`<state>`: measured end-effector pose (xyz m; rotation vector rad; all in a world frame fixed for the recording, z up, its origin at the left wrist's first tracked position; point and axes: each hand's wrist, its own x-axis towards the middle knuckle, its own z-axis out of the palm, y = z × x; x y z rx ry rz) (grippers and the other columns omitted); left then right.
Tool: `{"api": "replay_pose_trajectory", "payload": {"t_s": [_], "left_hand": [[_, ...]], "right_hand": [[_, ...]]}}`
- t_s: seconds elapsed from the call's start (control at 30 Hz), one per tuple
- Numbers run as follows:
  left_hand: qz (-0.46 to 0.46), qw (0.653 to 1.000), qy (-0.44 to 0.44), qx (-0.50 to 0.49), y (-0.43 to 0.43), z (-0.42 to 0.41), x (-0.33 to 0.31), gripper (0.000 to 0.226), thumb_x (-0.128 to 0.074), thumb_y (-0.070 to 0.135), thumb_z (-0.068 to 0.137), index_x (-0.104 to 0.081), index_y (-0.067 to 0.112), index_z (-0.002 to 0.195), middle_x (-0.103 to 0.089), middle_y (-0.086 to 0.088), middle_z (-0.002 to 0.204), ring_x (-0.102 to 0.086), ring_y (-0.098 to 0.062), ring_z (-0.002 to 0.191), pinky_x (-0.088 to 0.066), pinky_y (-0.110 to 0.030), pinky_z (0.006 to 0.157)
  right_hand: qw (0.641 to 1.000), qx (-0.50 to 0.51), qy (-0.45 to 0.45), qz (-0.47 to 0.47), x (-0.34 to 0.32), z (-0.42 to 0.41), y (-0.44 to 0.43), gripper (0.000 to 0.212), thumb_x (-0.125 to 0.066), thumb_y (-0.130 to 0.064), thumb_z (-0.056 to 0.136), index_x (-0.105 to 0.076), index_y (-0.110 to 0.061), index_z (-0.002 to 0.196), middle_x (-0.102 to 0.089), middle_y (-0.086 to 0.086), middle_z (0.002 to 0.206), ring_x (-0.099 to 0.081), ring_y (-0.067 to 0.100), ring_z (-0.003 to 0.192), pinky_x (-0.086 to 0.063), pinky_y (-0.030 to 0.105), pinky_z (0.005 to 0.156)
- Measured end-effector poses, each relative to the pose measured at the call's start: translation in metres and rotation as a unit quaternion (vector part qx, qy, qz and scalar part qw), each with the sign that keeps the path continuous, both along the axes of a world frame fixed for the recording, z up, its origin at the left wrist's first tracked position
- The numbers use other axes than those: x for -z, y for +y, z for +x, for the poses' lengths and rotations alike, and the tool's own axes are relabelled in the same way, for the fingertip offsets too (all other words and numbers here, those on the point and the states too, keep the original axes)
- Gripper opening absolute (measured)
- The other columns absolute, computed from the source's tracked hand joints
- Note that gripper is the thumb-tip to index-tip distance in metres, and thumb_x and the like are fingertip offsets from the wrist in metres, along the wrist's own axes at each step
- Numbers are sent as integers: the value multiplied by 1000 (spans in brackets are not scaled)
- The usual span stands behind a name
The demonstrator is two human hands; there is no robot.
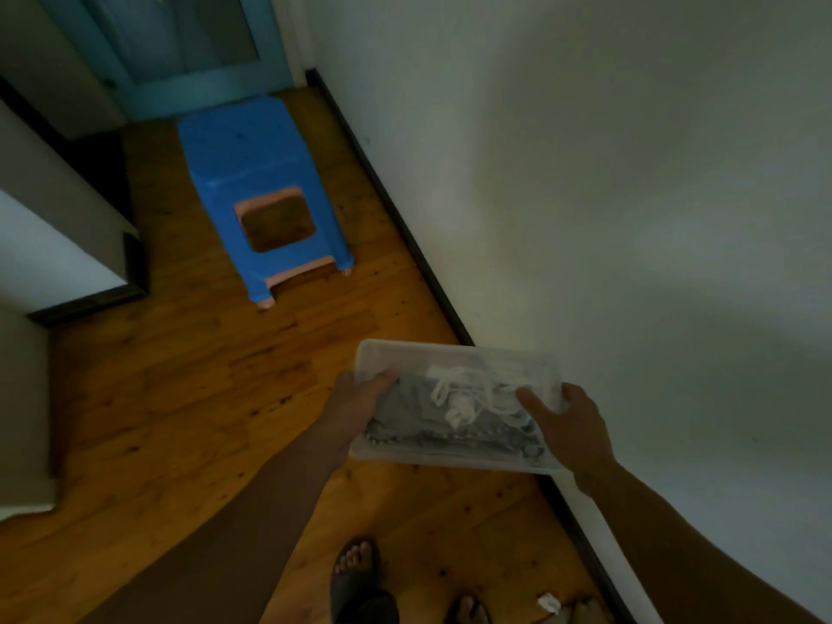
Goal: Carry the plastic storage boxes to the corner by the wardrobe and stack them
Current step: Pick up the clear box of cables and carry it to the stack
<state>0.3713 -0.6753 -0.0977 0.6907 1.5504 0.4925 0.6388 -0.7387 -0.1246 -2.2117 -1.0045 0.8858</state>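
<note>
Right now I have the clear plastic storage box (pixel 454 405) carried between both hands above the wooden floor (pixel 189 398), close beside the white wall (pixel 585 195). My left grip (pixel 360 405) clamps its left edge, my right grip (pixel 569 425) its right edge, thumbs over the rim. Grey cloth and white cord lie inside. Ahead stands a blue plastic stool (pixel 256 173), before a blue door (pixel 180 47).

Blue stool (pixel 259 191) on wooden floor (pixel 180 398); white wall (pixel 585 173) beside.
</note>
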Motion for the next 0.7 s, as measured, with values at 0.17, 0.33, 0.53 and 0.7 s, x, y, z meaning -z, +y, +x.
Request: {"api": "replay_pose_trajectory", "payload": {"t_s": [0.17,0.33,0.53,0.7], "left_hand": [[5,1000,-12,-9,2,-17,-69,63,-65,44,87,-44,14,139,-53,-7,133,-55,-28,110,-47,-45,90],[20,999,-26,-27,2,-44,-136,54,-62,44,89,-52,17,134,-57,-4,127,-57,-25,106,-45,-36,79],[41,998,-35,-40,3,-79,-189,48,-61,45,89,-53,19,130,-60,-2,117,-56,-22,101,-43,-36,80],[74,995,-32,-64,4,-113,-216,48,-62,41,90,-53,18,131,-62,-7,123,-59,-27,108,-50,-45,92]], "right_hand": [[1000,-9,2,0,-68,-14,6,73,-68,-56,78,-52,-7,129,-60,7,112,-51,16,87,-41,30,76],[1000,-25,-2,14,-134,-41,17,72,-68,-56,79,-51,-8,130,-61,10,119,-50,15,87,-40,28,76],[999,-32,-12,19,-189,-78,26,70,-69,-55,79,-53,-7,128,-63,10,113,-53,15,78,-42,26,69],[998,-53,-9,21,-220,-111,36,68,-65,-56,81,-53,-8,127,-55,1,99,-53,14,77,-41,27,64]]}}
